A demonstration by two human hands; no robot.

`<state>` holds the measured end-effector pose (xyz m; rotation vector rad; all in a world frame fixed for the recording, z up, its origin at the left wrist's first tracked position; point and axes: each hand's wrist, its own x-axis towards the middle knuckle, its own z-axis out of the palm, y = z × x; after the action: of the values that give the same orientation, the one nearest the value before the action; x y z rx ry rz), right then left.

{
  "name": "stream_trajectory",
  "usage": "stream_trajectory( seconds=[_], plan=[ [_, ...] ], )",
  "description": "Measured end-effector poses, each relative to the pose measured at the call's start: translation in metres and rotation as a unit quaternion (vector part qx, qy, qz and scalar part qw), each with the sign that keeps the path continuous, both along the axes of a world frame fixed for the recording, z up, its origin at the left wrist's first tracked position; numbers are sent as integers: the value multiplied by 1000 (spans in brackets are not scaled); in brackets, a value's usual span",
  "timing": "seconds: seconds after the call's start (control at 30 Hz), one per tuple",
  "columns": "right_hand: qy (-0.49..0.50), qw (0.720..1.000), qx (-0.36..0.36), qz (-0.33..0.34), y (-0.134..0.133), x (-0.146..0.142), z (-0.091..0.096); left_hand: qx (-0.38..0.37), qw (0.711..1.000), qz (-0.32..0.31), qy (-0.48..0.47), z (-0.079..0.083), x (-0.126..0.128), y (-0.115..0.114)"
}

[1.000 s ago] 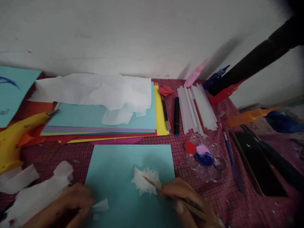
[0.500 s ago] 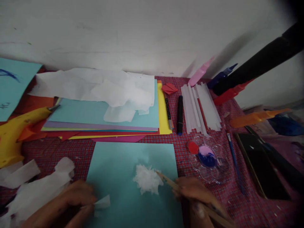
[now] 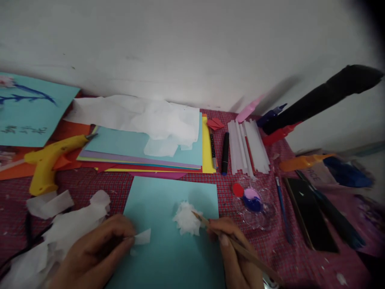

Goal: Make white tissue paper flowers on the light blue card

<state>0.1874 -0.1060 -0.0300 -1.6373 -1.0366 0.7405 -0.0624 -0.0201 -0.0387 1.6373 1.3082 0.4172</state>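
left grip — pinched on paper scrap | right grip — closed round stick | pointing over white tuft

The rectangular turquoise paper sheet leaves passage at twelve o'clock; the clear plastic flower-shaped palette obstructs two o'clock.

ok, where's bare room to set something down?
Bare cloth between glue gun and front sheet, beyond the white scraps. Also the front sheet's lower middle, between left hand and right hand. Crowded: right of the sheet, with palette, blue brush and phone side by side.
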Motion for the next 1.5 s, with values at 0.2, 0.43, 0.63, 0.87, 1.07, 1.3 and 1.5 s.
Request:
stream_trajectory(
  seconds=[0.2,0.43,0.63,0.87,1.07,1.3,1.5],
  plan=[
    [3,1000,31,-2,-2,6,-2,4,1000,-13,-8,10,5,10],
    [8,998,52,17,5,14,-4,42,999,2,-30,15,17,12],
    [-11,996,86,16,18,16,13,105,993,-35,-31,10,21,7],
    [-163,976,46,134,54,2,15,140,986,-53,-67,-1,19,6],
    [-275,948,6,162,66,-2,17,151,984,-47,-87,-8,19,8],
    [-334,930,-18,154,64,3,23,157,983,-53,-79,-6,18,7],
    [-312,941,4,130,58,9,25,151,984,-56,-71,-4,19,7]
  ],
)
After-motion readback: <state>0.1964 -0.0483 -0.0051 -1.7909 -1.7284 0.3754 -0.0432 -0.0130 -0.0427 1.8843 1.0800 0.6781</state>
